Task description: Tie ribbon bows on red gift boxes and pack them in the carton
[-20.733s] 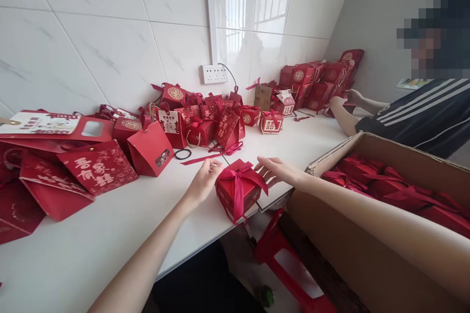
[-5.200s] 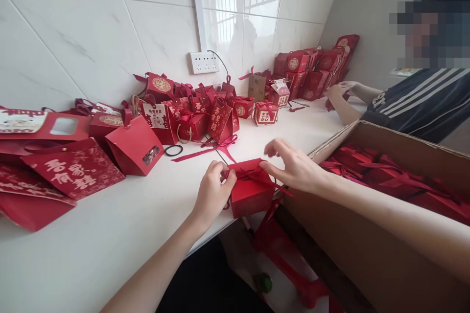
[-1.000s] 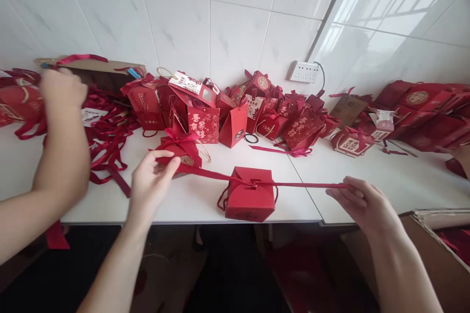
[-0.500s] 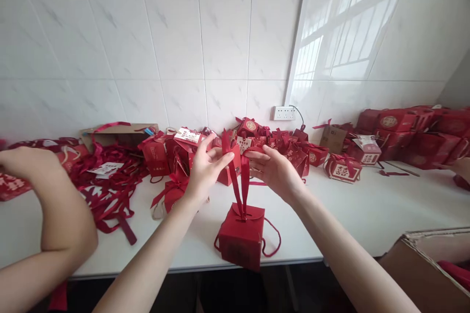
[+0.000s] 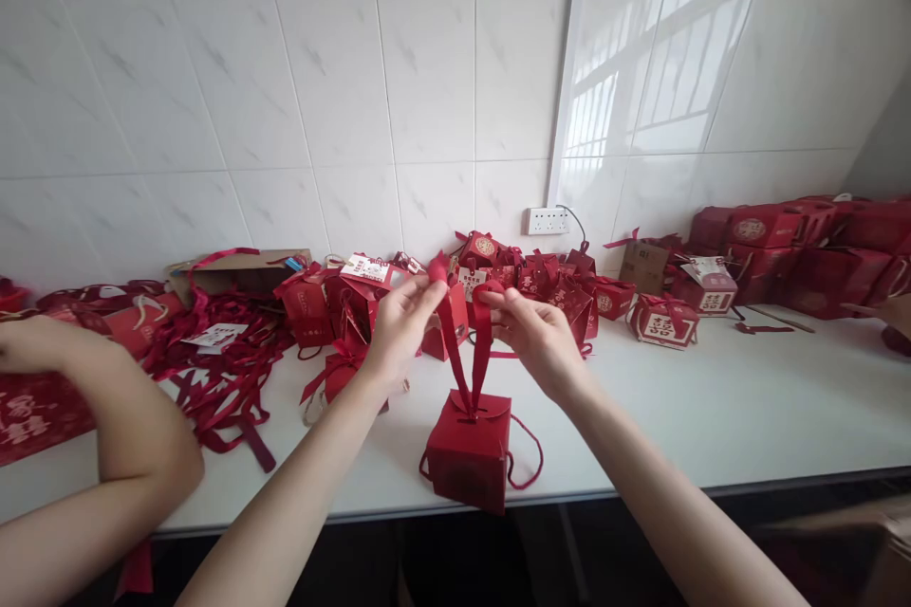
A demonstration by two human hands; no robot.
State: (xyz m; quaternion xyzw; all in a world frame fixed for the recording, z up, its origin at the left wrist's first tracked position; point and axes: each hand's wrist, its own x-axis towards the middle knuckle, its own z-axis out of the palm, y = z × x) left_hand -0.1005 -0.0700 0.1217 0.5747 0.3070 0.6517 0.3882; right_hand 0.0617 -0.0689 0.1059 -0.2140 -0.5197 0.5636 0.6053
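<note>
A small red box with cord loops at its sides stands at the table's front edge. From slots in its lid a red ribbon rises in two strands that spread into a V. My left hand pinches the left strand near its top, above and left of the box. Over to the right, my right hand has the other strand between thumb and fingers, its end folded over. Just left of the box lies another red box with a bow, partly behind my left forearm.
Tangled red ribbons lie on the white table at left, beside another person's bent arm. Finished-looking red boxes heap along the wall, and more are stacked at right. Part of another person's hand shows far right.
The view has shifted slightly. My left fingers have closed in on the left strand's top, and my right fingers have drawn together on theirs. The cardboard box at lower right has mostly left view.
</note>
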